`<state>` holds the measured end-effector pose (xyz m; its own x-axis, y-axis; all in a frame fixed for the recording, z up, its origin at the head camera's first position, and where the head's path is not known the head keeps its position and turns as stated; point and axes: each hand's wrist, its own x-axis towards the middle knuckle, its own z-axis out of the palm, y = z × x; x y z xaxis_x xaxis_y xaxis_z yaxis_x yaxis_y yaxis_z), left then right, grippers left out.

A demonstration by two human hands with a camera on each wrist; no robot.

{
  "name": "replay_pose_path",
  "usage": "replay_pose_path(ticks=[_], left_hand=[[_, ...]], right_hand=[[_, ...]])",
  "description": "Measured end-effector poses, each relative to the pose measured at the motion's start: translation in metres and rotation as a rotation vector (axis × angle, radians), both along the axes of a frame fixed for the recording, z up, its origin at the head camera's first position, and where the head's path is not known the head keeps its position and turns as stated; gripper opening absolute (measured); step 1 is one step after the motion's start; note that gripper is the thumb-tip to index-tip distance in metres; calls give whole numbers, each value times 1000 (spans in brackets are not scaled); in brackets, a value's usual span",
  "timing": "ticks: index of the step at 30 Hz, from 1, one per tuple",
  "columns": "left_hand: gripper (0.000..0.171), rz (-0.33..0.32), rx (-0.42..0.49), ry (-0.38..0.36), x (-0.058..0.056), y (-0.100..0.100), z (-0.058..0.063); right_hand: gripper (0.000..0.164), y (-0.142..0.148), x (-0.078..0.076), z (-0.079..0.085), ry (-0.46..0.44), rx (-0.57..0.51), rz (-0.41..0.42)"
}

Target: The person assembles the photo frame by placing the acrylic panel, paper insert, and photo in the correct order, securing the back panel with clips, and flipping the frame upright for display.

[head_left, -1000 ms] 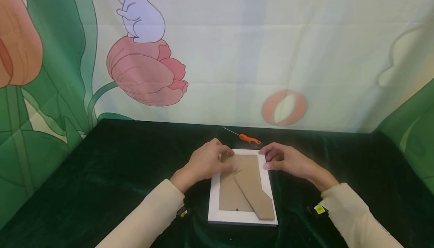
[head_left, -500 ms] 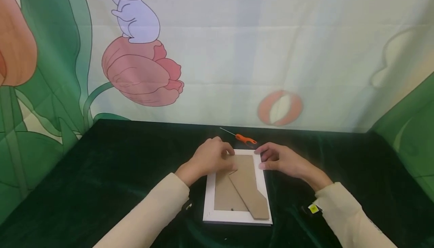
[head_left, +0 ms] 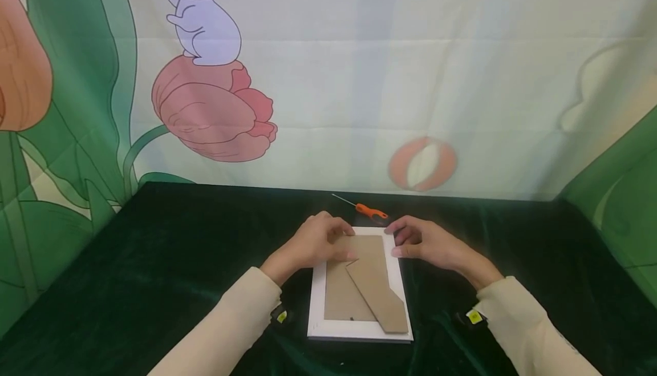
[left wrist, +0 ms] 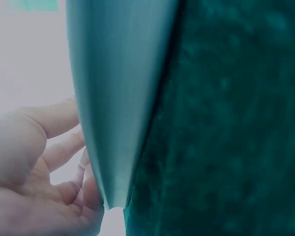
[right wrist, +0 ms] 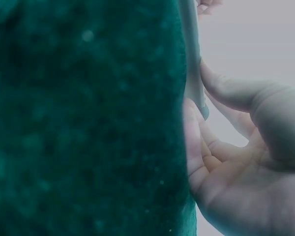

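Observation:
A white picture frame (head_left: 318,302) lies face down, its brown back and folded easel leg (head_left: 381,299) upward. Over its far left corner is my left hand (head_left: 319,240), with thumb and fingers bent and their tips on the back. In the left wrist view the thumb and fingers of the left hand (left wrist: 37,162) meet one face of the frame (left wrist: 115,98). My right hand (head_left: 433,242) pinches the far right corner. The right wrist view has the thumb on one side of the frame's edge (right wrist: 191,54) and fingers of the right hand (right wrist: 246,157) on the other.
An orange-handled screwdriver (head_left: 370,211) lies just beyond the frame's far edge. Dark green velvet cloth (head_left: 205,250) covers the table. Behind it hangs a printed curtain (head_left: 328,79) with a rabbit and flowers.
My left wrist has turned a little and come back, its thumb shifting slightly on the frame's back. The right hand keeps its grip. The head view has swung slightly.

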<state>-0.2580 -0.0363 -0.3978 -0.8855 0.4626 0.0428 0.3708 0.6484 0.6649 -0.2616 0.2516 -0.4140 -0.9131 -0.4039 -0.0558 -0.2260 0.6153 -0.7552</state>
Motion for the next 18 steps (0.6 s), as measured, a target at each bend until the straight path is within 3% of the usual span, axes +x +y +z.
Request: replay_pose_path(ticks=[10,18], left_hand=[[45,-16,42,2,1,-1,-3],[46,-21,61,-44,1,-5,-4]], right_hand=[[45,-2,1,2,-9,7,-10],[43,-4,2,2,-25,-6,4]])
